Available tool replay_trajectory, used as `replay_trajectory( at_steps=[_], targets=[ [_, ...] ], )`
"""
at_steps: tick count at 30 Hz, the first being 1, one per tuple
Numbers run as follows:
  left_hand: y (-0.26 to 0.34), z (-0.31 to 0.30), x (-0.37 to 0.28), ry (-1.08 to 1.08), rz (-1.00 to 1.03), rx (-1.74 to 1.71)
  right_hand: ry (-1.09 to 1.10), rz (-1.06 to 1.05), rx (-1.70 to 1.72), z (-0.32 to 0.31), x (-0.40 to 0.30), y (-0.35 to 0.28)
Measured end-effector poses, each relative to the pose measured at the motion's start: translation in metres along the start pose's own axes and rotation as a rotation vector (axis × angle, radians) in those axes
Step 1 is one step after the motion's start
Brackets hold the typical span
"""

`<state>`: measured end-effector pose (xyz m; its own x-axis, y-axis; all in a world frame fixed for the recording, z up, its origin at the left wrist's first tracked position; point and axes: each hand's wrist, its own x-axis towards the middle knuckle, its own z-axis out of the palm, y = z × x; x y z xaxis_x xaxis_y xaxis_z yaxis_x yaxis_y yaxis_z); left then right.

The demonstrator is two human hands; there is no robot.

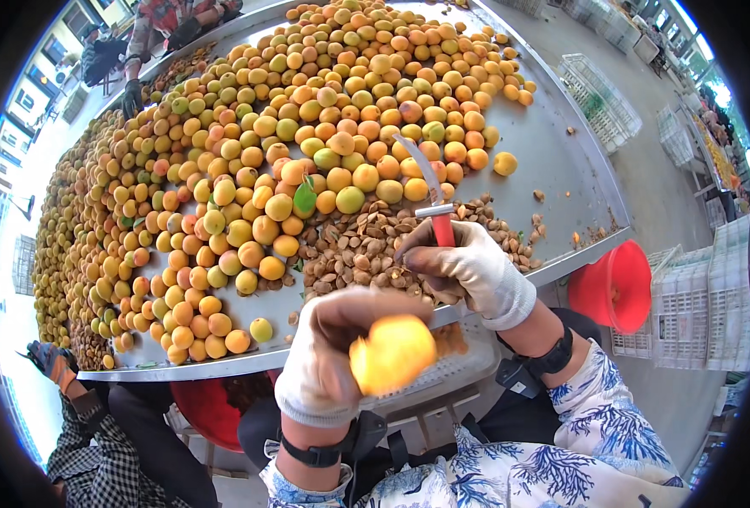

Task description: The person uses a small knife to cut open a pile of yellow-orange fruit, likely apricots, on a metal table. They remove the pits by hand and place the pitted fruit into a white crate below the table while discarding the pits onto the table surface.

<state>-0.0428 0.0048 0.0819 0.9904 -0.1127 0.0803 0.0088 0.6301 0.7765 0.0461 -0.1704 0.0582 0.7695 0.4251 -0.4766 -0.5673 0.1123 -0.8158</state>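
My right hand [460,263], in a stained white glove, grips the red handle of a small curved knife [431,184]. Its blade points up and away from me over the apricots. In its own stained glove, my left hand [330,349] holds a bright orange apricot [392,354] near the front edge of the metal table. Motion blurs both, and I cannot tell whether the fruit is whole or opened. Beyond my hands lies a heap of brown apricot pits [362,244]. Many whole apricots [324,114] are piled behind and to the left of it.
Below the metal table's rim [222,367] sits a pale plastic crate [457,374] holding orange fruit pieces. A red bucket [610,286] and stacked white crates [686,305] stand at right. Co-workers' gloved hands [51,365] appear at left and far left. Another red tub [203,413] is below.
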Motion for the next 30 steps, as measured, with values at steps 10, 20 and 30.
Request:
replay_trajectory(
  at_steps=[10,20,30],
  targets=[
    [-0.005,0.037,0.000,-0.636,0.615,-0.298,-0.015,0.039,-0.017,0.015,0.007,0.005],
    [0.009,0.011,0.008,-0.842,0.219,-0.337,-0.029,0.021,-0.047,0.016,0.015,0.008],
    [0.005,0.012,0.014,-0.945,0.345,-0.439,-0.015,0.042,-0.059,0.017,0.015,0.005]
  ],
)
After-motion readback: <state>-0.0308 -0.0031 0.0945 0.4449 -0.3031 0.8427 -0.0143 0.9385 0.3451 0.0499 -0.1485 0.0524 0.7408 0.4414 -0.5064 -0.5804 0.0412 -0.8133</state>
